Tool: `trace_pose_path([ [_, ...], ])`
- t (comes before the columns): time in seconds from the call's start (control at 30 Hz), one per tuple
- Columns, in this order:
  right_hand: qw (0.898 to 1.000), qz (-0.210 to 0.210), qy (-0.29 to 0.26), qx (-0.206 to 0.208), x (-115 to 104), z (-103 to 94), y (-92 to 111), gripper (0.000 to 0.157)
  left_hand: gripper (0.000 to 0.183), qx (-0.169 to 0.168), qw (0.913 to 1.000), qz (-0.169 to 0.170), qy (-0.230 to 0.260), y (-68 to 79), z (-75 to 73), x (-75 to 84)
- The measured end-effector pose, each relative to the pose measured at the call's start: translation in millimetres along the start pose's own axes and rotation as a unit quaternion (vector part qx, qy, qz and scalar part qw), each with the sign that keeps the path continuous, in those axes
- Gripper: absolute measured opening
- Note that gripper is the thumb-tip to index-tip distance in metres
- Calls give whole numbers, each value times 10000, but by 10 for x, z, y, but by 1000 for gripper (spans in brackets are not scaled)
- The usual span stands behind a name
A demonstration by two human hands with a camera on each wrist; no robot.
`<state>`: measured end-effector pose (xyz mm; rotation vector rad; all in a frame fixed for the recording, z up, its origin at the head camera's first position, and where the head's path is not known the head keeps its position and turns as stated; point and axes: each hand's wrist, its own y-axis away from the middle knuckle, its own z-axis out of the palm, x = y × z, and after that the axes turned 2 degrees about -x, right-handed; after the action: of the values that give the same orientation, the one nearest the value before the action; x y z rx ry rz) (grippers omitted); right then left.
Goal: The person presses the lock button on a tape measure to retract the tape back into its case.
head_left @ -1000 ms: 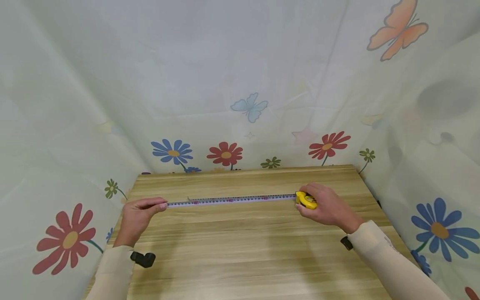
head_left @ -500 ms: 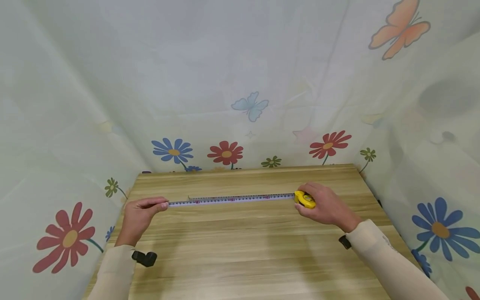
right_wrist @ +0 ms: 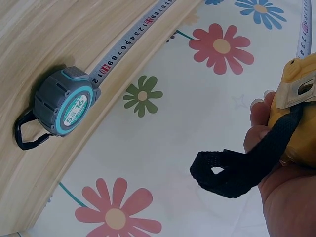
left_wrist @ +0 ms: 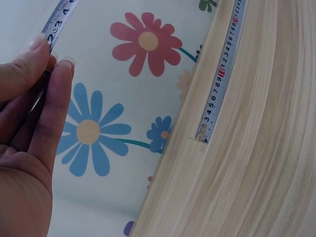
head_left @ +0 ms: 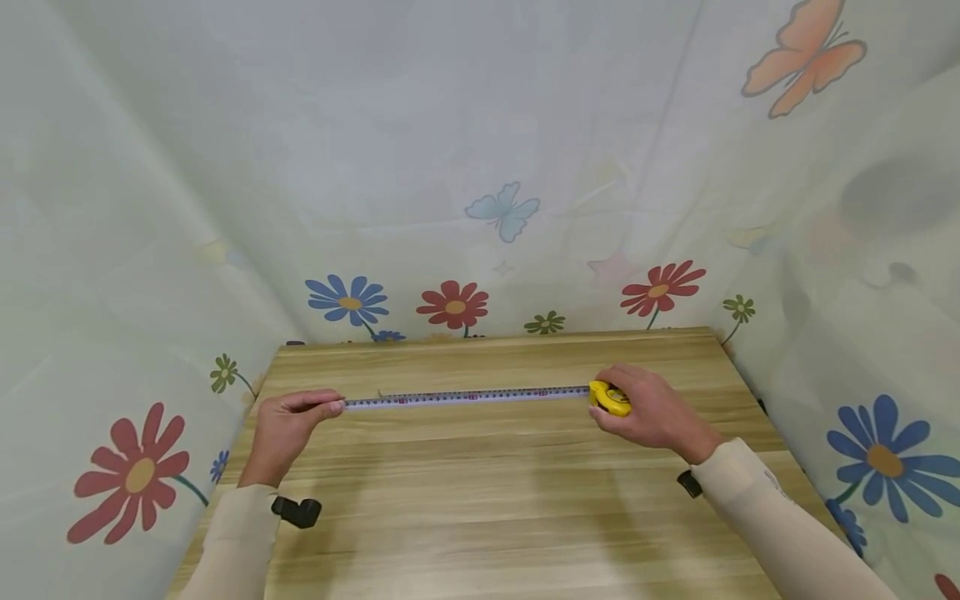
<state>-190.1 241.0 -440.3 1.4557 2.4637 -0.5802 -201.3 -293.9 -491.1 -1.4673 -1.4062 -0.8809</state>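
My left hand (head_left: 296, 425) pinches the end of a printed measuring blade (head_left: 435, 402) between thumb and fingers. That blade runs straight to the yellow tape measure (head_left: 609, 400), whose case my right hand (head_left: 652, 412) grips; a black wrist strap (right_wrist: 232, 173) hangs from it in the right wrist view. Lying on the table, a grey and teal tape measure (right_wrist: 69, 101) has its own blade (left_wrist: 217, 89) pulled out. From the head, this lying blade runs just behind the held one, and the grey case is hidden by the yellow case and right hand.
The wood-grain table (head_left: 465, 517) ends at a back edge close behind the tapes. Pale curtains (head_left: 390, 167) printed with flowers and butterflies surround it at the back and both sides. A black wrist camera (head_left: 297, 512) sits on the left sleeve.
My left hand has moved slightly right with the blade end. The blade's marks have shifted toward the yellow case and the stretch between my hands is a little shorter. The right hand stays nearly still.
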Motion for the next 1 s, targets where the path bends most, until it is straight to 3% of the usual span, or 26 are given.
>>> trace_pose_path([
  [1.0,9998,-156,1,143,27,-17,27,31,41,-70,9998,43,173,-20,58,89],
])
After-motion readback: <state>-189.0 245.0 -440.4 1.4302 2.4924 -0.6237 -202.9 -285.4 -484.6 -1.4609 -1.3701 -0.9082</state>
